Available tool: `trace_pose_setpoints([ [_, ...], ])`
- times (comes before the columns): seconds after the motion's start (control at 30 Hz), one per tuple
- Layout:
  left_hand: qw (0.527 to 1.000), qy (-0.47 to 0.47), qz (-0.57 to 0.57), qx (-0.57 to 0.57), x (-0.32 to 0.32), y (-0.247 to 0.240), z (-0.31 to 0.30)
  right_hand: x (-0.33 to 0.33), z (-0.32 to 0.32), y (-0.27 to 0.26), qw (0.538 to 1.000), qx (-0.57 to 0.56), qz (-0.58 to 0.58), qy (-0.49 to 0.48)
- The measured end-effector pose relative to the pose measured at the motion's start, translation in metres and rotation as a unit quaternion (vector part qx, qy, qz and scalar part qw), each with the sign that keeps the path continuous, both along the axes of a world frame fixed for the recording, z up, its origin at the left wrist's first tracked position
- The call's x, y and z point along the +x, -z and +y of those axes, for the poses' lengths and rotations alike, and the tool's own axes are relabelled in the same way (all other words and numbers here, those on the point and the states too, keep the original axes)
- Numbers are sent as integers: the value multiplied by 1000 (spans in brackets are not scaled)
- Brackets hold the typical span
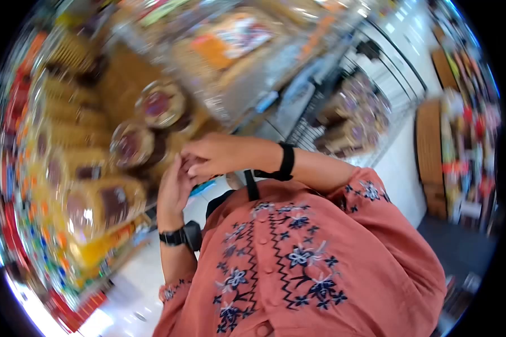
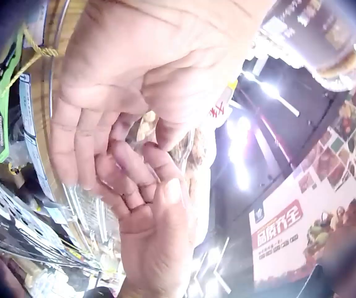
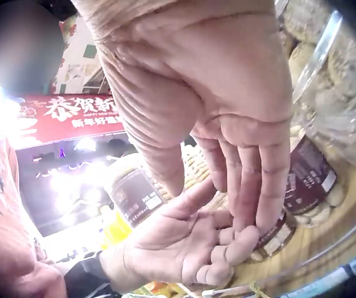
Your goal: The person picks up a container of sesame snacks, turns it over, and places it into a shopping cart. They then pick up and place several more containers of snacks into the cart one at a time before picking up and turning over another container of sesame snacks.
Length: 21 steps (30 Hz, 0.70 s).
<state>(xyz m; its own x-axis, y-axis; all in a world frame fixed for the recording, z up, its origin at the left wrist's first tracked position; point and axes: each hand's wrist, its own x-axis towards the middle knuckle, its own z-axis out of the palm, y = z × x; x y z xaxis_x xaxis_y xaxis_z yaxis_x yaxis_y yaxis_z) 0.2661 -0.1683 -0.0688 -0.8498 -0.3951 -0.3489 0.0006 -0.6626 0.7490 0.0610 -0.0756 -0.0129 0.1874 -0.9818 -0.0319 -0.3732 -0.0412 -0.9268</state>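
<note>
In front of the shirt my two hands meet, their fingertips overlapping, with nothing visible held between them. My left hand (image 1: 175, 188) has its palm up and fingers loosely bent in the right wrist view. Over it, my right hand (image 3: 227, 105) reaches down with fairly straight fingers laid against the left fingers. Beyond the hands, lidded clear jars of biscuits stand on a wooden display; the nearest upright jar (image 1: 130, 145) is just left of the fingers. A dark-labelled jar (image 3: 311, 177) shows behind the right fingers.
Several jars (image 1: 104, 208) lie in a stack along the display's left side. Ahead is a bin of packaged goods (image 1: 230, 56). To the right stands a wire shopping cart (image 1: 402, 62) holding a cluster of jars (image 1: 354, 118). Farther right are more stocked shelves (image 1: 466, 151).
</note>
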Motion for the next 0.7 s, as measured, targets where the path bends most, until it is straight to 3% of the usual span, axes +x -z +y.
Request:
trace_pose_setpoints([
  [0.07, 997, 47, -55, -38, -29, -5, 6, -24, 21, 2, 996, 71, -53, -12],
  [0.17, 986, 121, -92, -72, -67, -5, 14, -49, 62, 20, 990, 50, -118, 63],
  [0.37, 953, 249, -123, -117, -141, -12, 53, -119, 176, 84, 956, 95, -88, 264],
  [0.4, 951, 260, -124, -111, -150, -15, 61, -129, 199, 88, 940, 112, -27, 320],
  [0.47, 947, 274, -130, -104, -166, -16, 74, -149, 250, 110, 886, 127, 51, 443],
  [0.57, 943, 284, -135, -106, -186, -13, 86, -172, 315, 162, 760, 138, 108, 625],
  [0.63, 942, 288, -133, -112, -195, -14, 95, -184, 351, 167, 678, 157, 133, 706],
  [0.7, 939, 293, -136, -120, -203, -19, 105, -193, 385, 182, 638, 123, 185, 737],
])
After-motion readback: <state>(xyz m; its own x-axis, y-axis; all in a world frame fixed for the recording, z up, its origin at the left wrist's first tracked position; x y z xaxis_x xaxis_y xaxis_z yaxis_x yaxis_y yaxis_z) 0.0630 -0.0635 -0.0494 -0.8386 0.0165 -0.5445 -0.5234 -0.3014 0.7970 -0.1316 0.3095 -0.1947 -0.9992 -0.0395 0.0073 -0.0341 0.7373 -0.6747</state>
